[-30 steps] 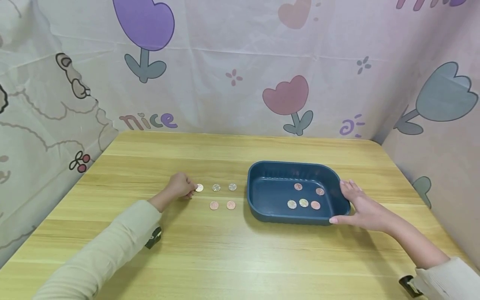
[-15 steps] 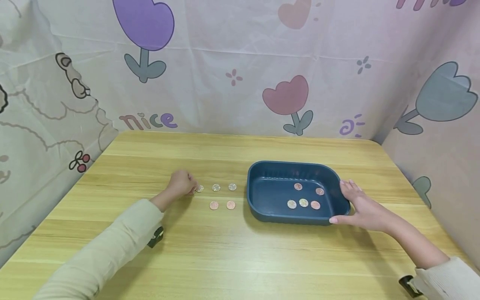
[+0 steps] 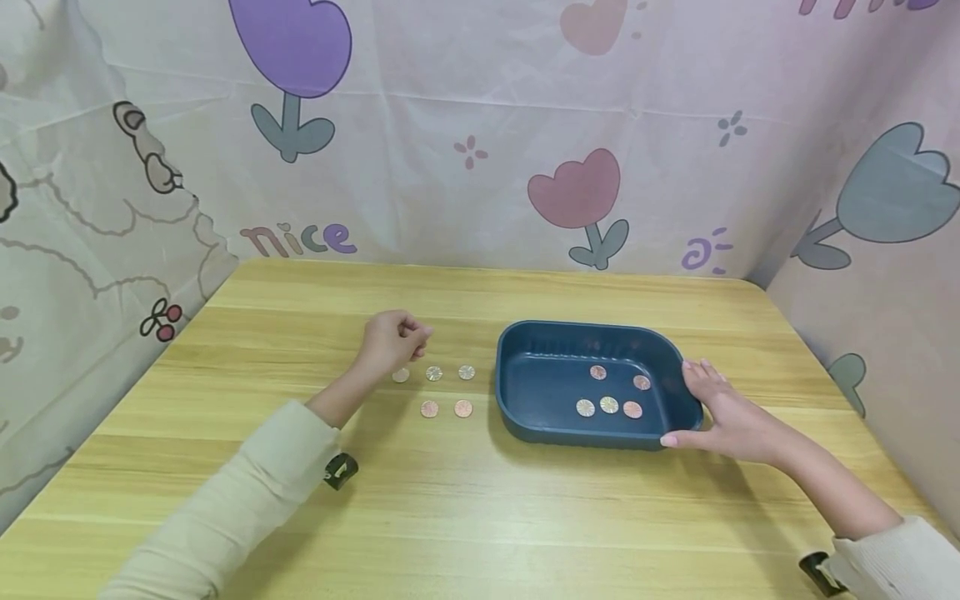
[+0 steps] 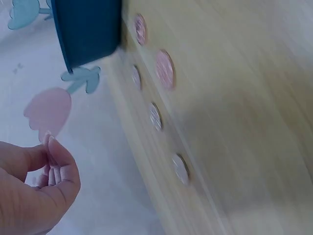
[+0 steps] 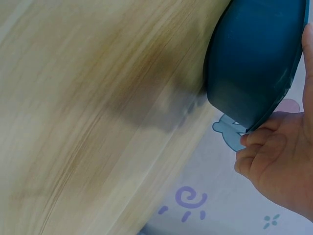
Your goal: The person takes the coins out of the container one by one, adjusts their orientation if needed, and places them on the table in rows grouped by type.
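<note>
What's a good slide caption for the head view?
Left hand near five coins on a wood-grain table; right hand holds a blue tray containing five more coins.

Backdrop cloth (image 3: 427, 175), printed; one word legible: "nice" (image 3: 298, 241), lower case, in mixed colours (a small heart (image 3: 283, 227) serves as the dot of the i), placed low, left of centre. Coloured strokes (image 3: 844, 7), top right: cut off at the upper edge, unreadable. Coins (image 3: 434, 373): surface markings too small to read

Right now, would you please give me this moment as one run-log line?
left hand: above table, fingers curled | right hand: grips right end of blue tray | tray coins: five | table coins: five
</note>
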The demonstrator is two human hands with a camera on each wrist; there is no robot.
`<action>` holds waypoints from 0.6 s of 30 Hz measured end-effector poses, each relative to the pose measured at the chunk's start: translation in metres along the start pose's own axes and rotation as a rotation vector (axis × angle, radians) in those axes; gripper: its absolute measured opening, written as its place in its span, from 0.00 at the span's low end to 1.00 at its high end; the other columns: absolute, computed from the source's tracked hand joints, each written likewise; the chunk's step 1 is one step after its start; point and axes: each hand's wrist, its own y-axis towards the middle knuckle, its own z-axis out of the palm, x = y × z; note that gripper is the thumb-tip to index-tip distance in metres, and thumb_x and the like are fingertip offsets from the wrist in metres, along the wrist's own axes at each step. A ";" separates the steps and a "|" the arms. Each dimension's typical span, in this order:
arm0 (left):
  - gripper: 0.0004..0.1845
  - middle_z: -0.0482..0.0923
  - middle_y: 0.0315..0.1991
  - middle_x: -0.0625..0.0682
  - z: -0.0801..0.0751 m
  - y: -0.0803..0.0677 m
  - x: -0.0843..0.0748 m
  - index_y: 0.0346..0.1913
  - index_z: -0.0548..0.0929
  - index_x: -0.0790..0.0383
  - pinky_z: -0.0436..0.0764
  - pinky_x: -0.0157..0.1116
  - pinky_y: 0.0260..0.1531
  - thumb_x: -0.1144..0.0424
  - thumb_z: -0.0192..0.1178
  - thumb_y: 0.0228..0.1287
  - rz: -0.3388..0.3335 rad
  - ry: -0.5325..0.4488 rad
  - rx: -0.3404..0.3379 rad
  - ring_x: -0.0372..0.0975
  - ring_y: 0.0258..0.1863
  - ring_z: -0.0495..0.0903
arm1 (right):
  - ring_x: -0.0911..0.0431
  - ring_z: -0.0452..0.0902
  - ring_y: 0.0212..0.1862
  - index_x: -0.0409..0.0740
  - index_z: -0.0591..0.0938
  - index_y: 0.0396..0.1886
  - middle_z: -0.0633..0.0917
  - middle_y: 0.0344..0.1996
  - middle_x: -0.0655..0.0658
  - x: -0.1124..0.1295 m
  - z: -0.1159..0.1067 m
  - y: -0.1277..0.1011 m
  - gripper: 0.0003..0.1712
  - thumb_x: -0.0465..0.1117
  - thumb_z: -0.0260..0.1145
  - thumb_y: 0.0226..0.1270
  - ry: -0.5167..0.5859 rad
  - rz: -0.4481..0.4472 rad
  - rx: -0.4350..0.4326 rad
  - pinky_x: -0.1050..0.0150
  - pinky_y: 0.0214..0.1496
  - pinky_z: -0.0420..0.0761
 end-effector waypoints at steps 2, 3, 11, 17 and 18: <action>0.09 0.79 0.24 0.57 0.005 0.000 -0.004 0.34 0.77 0.74 0.85 0.38 0.32 0.68 0.57 0.64 0.002 -0.025 -0.001 0.40 0.21 0.80 | 0.29 0.33 0.70 0.23 0.46 0.68 0.47 0.69 0.23 0.000 0.000 0.000 0.65 0.58 0.72 0.48 0.001 0.002 0.000 0.29 0.64 0.46; 0.09 0.79 0.23 0.57 0.007 -0.001 -0.006 0.34 0.77 0.74 0.85 0.38 0.32 0.68 0.57 0.63 0.006 -0.037 0.002 0.39 0.21 0.79 | 0.29 0.33 0.70 0.23 0.46 0.68 0.47 0.69 0.23 0.000 0.000 0.000 0.65 0.58 0.72 0.48 0.001 0.003 0.000 0.29 0.63 0.46; 0.08 0.79 0.25 0.61 0.030 -0.003 -0.025 0.34 0.78 0.72 0.85 0.40 0.32 0.67 0.59 0.63 0.047 -0.114 0.028 0.44 0.23 0.80 | 0.29 0.33 0.70 0.24 0.46 0.69 0.47 0.69 0.23 -0.001 0.000 0.001 0.65 0.58 0.72 0.48 0.003 0.007 0.001 0.29 0.64 0.45; 0.07 0.78 0.21 0.57 0.057 -0.004 -0.038 0.31 0.77 0.71 0.83 0.36 0.25 0.68 0.60 0.61 0.106 -0.165 0.042 0.47 0.21 0.80 | 0.29 0.33 0.70 0.23 0.46 0.69 0.47 0.69 0.23 -0.002 0.001 0.001 0.65 0.57 0.72 0.48 0.003 0.002 0.000 0.29 0.64 0.45; 0.07 0.78 0.21 0.57 0.062 -0.004 -0.041 0.30 0.77 0.71 0.83 0.36 0.25 0.68 0.60 0.61 0.118 -0.174 0.048 0.48 0.21 0.80 | 0.29 0.33 0.70 0.23 0.46 0.69 0.47 0.69 0.23 -0.001 0.001 0.000 0.65 0.57 0.72 0.48 0.005 0.001 0.000 0.29 0.64 0.45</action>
